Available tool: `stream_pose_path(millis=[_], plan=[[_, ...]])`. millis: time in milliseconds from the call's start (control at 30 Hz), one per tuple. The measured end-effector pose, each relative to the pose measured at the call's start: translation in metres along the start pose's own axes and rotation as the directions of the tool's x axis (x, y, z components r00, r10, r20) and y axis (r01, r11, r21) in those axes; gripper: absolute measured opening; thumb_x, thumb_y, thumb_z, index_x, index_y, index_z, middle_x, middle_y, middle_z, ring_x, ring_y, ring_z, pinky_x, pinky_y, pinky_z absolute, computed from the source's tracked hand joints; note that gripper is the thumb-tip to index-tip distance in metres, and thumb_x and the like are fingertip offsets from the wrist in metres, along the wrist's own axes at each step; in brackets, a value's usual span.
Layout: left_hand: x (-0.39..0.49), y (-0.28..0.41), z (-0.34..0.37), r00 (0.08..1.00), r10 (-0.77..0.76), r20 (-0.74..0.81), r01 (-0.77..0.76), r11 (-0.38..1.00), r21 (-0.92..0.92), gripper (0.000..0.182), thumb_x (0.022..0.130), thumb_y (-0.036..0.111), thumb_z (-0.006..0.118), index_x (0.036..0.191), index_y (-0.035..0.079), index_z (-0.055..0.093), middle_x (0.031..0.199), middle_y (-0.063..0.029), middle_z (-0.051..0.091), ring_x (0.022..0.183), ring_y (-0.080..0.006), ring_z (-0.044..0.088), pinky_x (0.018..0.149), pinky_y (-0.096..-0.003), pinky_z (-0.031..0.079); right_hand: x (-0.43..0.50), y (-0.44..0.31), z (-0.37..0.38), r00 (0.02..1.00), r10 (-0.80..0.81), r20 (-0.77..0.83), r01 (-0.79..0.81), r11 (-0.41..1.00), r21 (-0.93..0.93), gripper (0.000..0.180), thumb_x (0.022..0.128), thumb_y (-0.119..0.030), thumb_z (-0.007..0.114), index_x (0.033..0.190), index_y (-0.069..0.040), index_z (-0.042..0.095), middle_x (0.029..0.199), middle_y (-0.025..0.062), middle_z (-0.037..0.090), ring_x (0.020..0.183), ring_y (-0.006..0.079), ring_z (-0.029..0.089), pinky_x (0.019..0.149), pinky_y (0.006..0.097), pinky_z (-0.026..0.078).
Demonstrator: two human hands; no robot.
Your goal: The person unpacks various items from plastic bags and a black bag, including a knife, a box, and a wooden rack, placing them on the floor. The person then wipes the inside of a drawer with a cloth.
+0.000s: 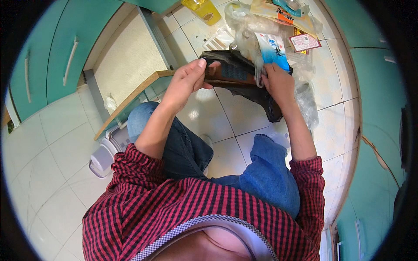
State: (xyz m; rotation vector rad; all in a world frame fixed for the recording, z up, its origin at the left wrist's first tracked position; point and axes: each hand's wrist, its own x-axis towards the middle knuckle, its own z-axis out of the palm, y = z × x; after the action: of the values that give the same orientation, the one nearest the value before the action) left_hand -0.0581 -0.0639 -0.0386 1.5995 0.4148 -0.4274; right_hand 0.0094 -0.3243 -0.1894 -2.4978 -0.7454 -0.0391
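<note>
A black plastic bag (271, 99) is spread between my two hands above the tiled floor, its lower part hanging down on the right. My left hand (189, 78) pinches its left edge between thumb and fingers. At the right side of the bag, my right hand (279, 83) has its fingers closed on the plastic. A blue-and-white printed packet (272, 49) and a strip of clear plastic (259, 71) meet these fingers; whether they are gripped too, I cannot tell. Something brown with printing (232, 72) shows within the black plastic.
Beyond lie crumpled clear bags (243, 24), a cream-and-orange packet (284, 14), a white-and-red label (304, 43) and a bottle of yellow liquid (205, 13). An open drawer (130, 49) stands at left, above plastic containers (103, 156). Green cabinets (372, 81) line the right.
</note>
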Motion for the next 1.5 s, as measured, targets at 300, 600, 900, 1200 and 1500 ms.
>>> stream_pose_path(millis=[300,600,900,1200,1500], plan=[[-0.006,0.000,0.006,0.999,0.009,-0.049,-0.006,0.999,0.045,0.066,0.107,0.054,0.027,0.144,0.004,0.049,0.061,0.0078,0.026,0.053,-0.0045,0.029,0.070,-0.0268,0.054,-0.195,0.108,-0.017,0.684,0.668,-0.294,-0.657,0.739,0.149,0.031,0.090,-0.025,0.068,0.109,-0.001,0.068,0.106,0.0166,0.068,0.095,0.0313,0.065,0.086,0.0399,0.050],[0.003,0.002,0.013,0.996,-0.026,-0.091,0.028,0.999,0.022,0.065,0.107,0.052,0.031,0.141,0.002,0.052,0.058,0.0061,0.029,0.052,-0.0046,0.029,0.080,-0.0312,0.055,-0.186,0.108,0.019,0.850,0.526,0.033,-0.491,0.813,-0.313,0.077,0.074,-0.018,0.080,0.141,-0.004,0.045,0.148,0.0168,0.045,0.132,0.0335,0.046,0.108,0.0422,0.042],[0.000,0.000,0.007,0.996,-0.010,-0.087,0.009,1.000,-0.007,0.065,0.107,0.051,0.033,0.135,-0.004,0.054,0.058,0.0053,0.030,0.052,-0.0046,0.031,0.079,-0.0303,0.057,-0.172,0.130,-0.019,0.716,0.690,0.109,-0.613,0.695,-0.375,0.045,0.089,-0.003,0.048,0.133,-0.007,0.054,0.106,0.0208,0.069,0.095,0.0371,0.068,0.082,0.0466,0.055],[0.003,0.003,0.002,0.996,-0.054,-0.078,0.058,0.997,0.046,0.086,0.100,0.069,0.013,0.141,0.006,0.053,0.060,0.0040,0.029,0.053,-0.0084,0.029,0.079,-0.0301,0.056,-0.133,0.032,-0.100,0.862,0.476,-0.174,-0.416,0.860,0.296,0.031,0.084,0.001,0.054,0.113,-0.006,0.061,0.092,0.0235,0.067,0.081,0.0421,0.066,0.070,0.0436,0.051],[0.006,-0.011,-0.006,0.966,-0.162,-0.200,0.186,0.977,0.107,0.086,0.096,0.075,0.016,0.092,0.002,0.062,0.074,-0.0040,0.054,0.068,-0.0177,0.060,0.072,-0.0343,0.057,-0.029,-0.068,-0.078,0.967,-0.095,0.236,0.095,0.995,0.008,0.012,0.081,-0.005,0.059,0.093,-0.004,0.061,0.081,0.0120,0.068,0.072,0.0319,0.069,0.060,0.0411,0.054]])
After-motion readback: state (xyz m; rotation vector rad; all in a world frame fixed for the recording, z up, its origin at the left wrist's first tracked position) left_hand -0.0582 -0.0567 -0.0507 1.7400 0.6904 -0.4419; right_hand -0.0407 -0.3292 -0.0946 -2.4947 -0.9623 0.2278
